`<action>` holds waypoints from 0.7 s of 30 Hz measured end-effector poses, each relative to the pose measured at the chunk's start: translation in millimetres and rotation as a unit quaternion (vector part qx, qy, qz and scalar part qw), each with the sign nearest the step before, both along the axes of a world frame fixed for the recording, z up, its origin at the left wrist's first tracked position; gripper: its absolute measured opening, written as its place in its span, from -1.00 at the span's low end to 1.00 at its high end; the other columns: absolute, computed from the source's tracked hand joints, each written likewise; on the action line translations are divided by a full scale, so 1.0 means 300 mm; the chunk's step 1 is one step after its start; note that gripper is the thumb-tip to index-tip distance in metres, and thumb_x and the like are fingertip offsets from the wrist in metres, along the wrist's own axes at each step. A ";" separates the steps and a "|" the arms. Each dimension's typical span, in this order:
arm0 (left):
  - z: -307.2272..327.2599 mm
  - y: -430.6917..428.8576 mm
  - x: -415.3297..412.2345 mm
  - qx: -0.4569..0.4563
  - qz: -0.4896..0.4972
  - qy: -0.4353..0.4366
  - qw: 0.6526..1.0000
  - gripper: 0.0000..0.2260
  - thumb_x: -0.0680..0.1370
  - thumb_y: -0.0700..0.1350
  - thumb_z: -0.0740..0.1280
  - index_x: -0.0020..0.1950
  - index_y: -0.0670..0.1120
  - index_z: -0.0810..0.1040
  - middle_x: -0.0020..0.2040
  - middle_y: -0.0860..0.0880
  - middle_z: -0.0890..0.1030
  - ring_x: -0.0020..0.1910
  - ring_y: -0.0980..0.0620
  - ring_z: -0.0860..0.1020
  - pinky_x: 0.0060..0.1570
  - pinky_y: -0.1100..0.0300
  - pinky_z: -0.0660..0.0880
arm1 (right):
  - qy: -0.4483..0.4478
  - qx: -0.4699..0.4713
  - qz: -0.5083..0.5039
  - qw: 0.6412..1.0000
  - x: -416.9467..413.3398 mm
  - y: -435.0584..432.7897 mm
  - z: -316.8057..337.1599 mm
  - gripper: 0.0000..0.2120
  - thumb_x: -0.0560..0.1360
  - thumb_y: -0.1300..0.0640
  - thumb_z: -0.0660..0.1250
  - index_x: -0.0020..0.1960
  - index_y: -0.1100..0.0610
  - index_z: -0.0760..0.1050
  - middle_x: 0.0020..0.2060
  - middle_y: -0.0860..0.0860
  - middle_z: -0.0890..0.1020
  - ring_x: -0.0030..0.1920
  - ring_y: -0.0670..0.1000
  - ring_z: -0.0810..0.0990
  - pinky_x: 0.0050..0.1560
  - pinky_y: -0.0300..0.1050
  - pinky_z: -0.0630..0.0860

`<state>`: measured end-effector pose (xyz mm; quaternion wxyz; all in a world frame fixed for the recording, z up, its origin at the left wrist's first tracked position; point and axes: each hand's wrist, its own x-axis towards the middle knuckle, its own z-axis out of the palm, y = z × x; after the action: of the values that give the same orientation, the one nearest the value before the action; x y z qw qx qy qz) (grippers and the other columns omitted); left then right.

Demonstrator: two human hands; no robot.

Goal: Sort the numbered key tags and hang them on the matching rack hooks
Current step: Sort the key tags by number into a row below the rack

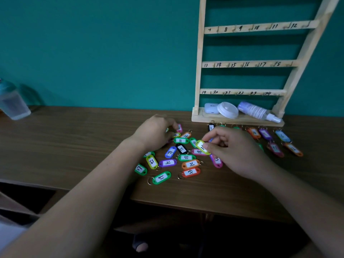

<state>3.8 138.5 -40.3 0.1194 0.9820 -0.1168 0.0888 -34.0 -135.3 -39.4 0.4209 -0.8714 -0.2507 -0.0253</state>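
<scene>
Pinching a yellow tag (202,147) in our right hand (234,151), we curl our left hand (154,133) over the tag pile (186,157) on the brown desk (74,146), its grip unclear; beyond stands the rack (251,64), against a teal wall (111,53).

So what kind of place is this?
Likely a home or small office desk: a wooden desk against a teal wall, with an earbud case and spray bottle sitting on the base of the numbered key rack.
</scene>
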 end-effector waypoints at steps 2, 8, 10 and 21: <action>0.004 -0.016 0.012 -0.005 0.002 0.019 1.000 -0.82 0.62 -0.02 0.43 0.22 0.11 0.66 0.17 0.03 0.68 0.16 -0.03 0.61 0.13 0.11 0.52 | -0.005 -0.002 -0.010 1.000 0.004 -0.004 -0.002 -0.93 0.59 0.05 0.50 0.04 -0.10 0.66 -0.22 -0.26 0.70 -0.16 -0.24 0.66 -0.14 -0.28 0.44; 0.020 -0.034 0.027 0.010 0.018 0.047 0.999 -0.81 0.62 -0.07 0.42 0.23 0.11 0.65 0.13 0.03 0.69 0.14 -0.01 0.61 0.07 0.19 0.45 | -0.006 0.021 -0.045 0.999 0.024 -0.029 -0.010 -0.91 0.56 0.05 0.54 0.03 -0.11 0.68 -0.20 -0.22 0.72 -0.15 -0.20 0.68 -0.07 -0.15 0.55; 0.025 -0.038 0.033 0.006 0.030 0.067 0.997 -0.81 0.62 -0.07 0.43 0.22 0.09 0.65 0.13 0.03 0.69 0.15 -0.02 0.61 0.08 0.19 0.45 | 0.000 0.032 -0.051 0.998 0.030 -0.033 -0.011 -0.90 0.55 0.06 0.55 0.03 -0.11 0.68 -0.20 -0.20 0.73 -0.17 -0.17 0.69 -0.05 -0.05 0.63; 0.048 -0.051 0.045 0.014 0.104 0.102 0.989 -0.94 0.56 0.02 0.48 -0.05 0.07 0.64 -0.09 0.06 0.64 -0.02 0.00 0.59 -0.07 0.21 0.42 | 0.032 0.052 -0.073 0.995 0.025 -0.047 -0.002 -0.88 0.57 0.12 0.53 0.03 -0.07 0.65 -0.17 -0.11 0.74 -0.26 -0.12 0.75 -0.21 -0.12 0.56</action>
<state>17.2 123.3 -26.0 0.1068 0.9943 -0.0025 -0.0012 -26.6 -149.3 -39.8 0.4709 -0.8644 -0.1712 -0.0411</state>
